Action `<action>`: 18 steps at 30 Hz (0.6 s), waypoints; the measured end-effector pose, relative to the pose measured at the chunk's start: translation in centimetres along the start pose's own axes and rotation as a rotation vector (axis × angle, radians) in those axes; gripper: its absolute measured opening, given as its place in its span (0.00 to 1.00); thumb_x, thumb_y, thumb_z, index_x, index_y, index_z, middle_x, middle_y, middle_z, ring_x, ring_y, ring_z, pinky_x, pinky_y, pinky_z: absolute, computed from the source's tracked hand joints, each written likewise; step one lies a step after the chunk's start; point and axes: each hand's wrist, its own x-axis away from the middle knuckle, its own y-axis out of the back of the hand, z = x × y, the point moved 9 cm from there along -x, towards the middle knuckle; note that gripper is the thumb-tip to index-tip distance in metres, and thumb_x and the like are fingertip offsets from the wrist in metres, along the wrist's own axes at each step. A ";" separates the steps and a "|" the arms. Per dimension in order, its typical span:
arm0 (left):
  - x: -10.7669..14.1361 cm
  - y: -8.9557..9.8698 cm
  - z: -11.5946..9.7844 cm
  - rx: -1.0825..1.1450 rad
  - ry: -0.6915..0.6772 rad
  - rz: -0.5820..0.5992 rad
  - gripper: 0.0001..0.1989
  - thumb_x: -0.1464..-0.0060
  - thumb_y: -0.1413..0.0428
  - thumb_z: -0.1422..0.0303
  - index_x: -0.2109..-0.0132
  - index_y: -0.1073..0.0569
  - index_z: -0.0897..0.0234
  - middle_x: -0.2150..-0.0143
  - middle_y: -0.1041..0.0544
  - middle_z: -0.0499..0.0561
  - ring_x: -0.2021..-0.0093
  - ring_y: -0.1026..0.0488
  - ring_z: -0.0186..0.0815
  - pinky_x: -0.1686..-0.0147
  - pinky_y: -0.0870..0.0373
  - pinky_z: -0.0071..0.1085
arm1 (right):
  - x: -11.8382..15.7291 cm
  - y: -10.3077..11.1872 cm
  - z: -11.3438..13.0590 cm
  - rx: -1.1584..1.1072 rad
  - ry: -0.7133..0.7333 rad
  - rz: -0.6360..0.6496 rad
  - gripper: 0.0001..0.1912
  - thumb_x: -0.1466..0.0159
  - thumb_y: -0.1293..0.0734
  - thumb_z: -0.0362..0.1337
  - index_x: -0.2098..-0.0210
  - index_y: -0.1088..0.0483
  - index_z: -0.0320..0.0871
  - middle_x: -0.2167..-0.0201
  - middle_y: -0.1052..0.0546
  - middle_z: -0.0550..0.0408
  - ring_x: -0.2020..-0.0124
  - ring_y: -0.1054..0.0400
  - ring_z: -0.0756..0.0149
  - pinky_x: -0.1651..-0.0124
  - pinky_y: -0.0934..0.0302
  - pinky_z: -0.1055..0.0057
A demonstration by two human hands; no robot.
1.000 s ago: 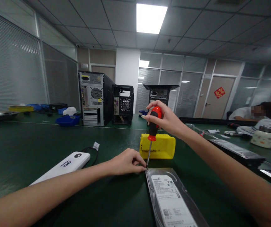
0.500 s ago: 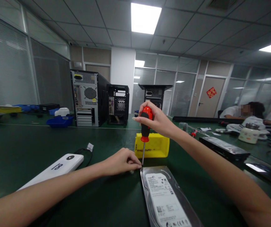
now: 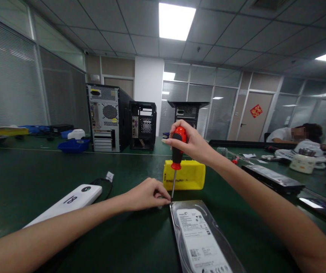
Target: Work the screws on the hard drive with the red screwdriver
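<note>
My right hand (image 3: 190, 142) is wrapped around the red and black handle of a screwdriver (image 3: 177, 151), held nearly upright. Its metal tip points down at the far left corner of a hard drive (image 3: 197, 235), which lies label up on the table in front of me. Beside that corner my left hand (image 3: 148, 195) is closed, thumb and fingertips pressed together next to the tip. Whatever those fingertips pinch is too small or hidden to make out. Just behind the drive, a yellow bin (image 3: 191, 176) rests with its open side facing me.
A white power bank marked 18 (image 3: 69, 201) with a cable lies left, near my forearm. Computer cases (image 3: 106, 117) stand at the back. A blue tray (image 3: 73, 146) sits back left. On the right are another drive (image 3: 273, 176), a phone (image 3: 322, 206), a jar (image 3: 302, 163) and a person (image 3: 285, 134).
The whole view has shifted slightly as my head moved. My hands and the screwdriver stay at the same corner of the hard drive, with almost no visible movement.
</note>
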 end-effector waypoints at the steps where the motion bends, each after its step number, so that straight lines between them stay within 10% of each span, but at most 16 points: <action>1: 0.0 0.0 0.0 -0.004 0.000 0.000 0.13 0.49 0.47 0.65 0.60 0.24 0.66 0.73 0.29 0.49 0.72 0.34 0.30 0.72 0.40 0.23 | 0.0 0.0 0.0 -0.002 -0.001 -0.001 0.16 0.45 0.34 0.44 0.64 0.41 0.43 0.68 0.38 0.58 0.72 0.42 0.73 0.70 0.43 0.73; 18: 0.0 -0.2 -0.1 -0.009 -0.013 0.010 0.12 0.50 0.47 0.67 0.60 0.24 0.66 0.75 0.33 0.47 0.74 0.37 0.28 0.74 0.43 0.22 | 0.0 -0.1 0.1 0.003 0.026 -0.015 0.15 0.45 0.34 0.43 0.64 0.41 0.43 0.69 0.37 0.58 0.73 0.43 0.73 0.71 0.45 0.73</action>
